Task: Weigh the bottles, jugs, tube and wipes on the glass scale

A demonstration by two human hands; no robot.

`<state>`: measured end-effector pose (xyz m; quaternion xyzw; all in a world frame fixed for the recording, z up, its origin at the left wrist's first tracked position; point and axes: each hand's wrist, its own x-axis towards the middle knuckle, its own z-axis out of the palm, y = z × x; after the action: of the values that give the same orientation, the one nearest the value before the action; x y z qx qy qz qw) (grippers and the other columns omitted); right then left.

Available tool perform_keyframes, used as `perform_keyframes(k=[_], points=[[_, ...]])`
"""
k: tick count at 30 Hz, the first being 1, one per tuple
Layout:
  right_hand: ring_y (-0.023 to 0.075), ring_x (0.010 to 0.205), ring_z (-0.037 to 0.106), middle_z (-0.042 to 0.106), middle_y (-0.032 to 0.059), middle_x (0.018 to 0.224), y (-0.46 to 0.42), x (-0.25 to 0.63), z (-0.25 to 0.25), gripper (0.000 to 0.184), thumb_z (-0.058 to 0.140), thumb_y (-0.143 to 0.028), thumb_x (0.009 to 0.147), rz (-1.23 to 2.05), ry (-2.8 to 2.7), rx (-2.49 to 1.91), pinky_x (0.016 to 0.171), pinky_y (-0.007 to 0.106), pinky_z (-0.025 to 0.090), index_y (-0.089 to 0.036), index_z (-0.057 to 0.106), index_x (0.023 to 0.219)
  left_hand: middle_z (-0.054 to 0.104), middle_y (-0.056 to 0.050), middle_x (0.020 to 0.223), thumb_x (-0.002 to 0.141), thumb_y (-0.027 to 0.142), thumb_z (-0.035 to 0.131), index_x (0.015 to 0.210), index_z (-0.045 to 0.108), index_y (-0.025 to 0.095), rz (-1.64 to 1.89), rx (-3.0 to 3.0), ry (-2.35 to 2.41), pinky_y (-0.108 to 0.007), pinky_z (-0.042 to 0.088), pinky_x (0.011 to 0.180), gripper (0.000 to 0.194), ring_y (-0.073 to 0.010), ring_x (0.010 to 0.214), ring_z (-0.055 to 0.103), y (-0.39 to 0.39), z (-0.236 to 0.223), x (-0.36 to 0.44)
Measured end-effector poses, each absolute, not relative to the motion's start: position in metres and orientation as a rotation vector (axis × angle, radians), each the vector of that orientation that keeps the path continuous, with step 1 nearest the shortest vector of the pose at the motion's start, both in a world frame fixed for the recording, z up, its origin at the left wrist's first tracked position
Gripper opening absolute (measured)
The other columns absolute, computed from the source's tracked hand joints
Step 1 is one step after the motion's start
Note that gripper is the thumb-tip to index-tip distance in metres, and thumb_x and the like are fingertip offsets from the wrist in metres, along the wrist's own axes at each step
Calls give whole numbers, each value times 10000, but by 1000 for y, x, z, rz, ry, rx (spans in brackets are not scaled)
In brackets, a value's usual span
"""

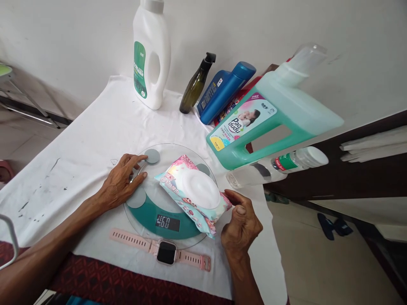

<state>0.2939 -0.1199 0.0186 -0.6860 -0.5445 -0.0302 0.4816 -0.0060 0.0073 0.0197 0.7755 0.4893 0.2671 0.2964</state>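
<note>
A round glass scale (149,220) with a teal band and a lit digital display rests on the white cloth. Across it lies a pink and blue pack of wet wipes (200,188) with a white lid. My left hand (122,180) is at the scale's left edge, its thumb and forefinger apart over the glass by a grey disc. At the pack's right end is my right hand (240,224), fingers curled, with the forefinger partly behind the pack's corner. In front of the scale, a pink-strapped smartwatch (166,252) lies stretched out, screen dark.
Along the wall stand a white detergent jug (151,59), a dark pump bottle (197,84), a blue bottle (225,93) and a large green detergent jug (270,114). A clear bottle (254,173) is right of the scale. Slippers (333,225) lie on the floor beyond the table's right edge.
</note>
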Motion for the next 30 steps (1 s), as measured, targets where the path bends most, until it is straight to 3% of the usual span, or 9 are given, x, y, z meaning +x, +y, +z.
perform_keyframes(k=[21, 26, 30], points=[[222, 924, 719, 769, 76, 1023, -122, 293, 21, 444, 377, -456, 1093, -6, -1410, -1687, 777, 324, 531, -186, 729, 1105, 584, -76, 1234, 1048, 437, 540, 1458, 570, 305, 707, 2087, 1303, -377, 620, 765, 431, -208, 979, 663, 8, 20, -6], [246, 942, 703, 741, 78, 1058, -122, 294, 20, 507, 445, -611, 1040, 68, -1454, -1604, 801, 360, 548, -198, 705, 1178, 588, -74, 1232, 1042, 438, 546, 1448, 577, 302, 722, 2089, 1294, -374, 618, 765, 429, -209, 985, 665, 9, 19, -6], [270, 1011, 677, 702, 83, 1147, -120, 295, 21, 659, 543, -763, 937, 152, -1519, -1505, 860, 398, 554, -220, 659, 1291, 590, -73, 1231, 1038, 449, 548, 1444, 582, 307, 712, 2077, 1309, -380, 618, 764, 431, -208, 973, 667, 9, 19, -6]])
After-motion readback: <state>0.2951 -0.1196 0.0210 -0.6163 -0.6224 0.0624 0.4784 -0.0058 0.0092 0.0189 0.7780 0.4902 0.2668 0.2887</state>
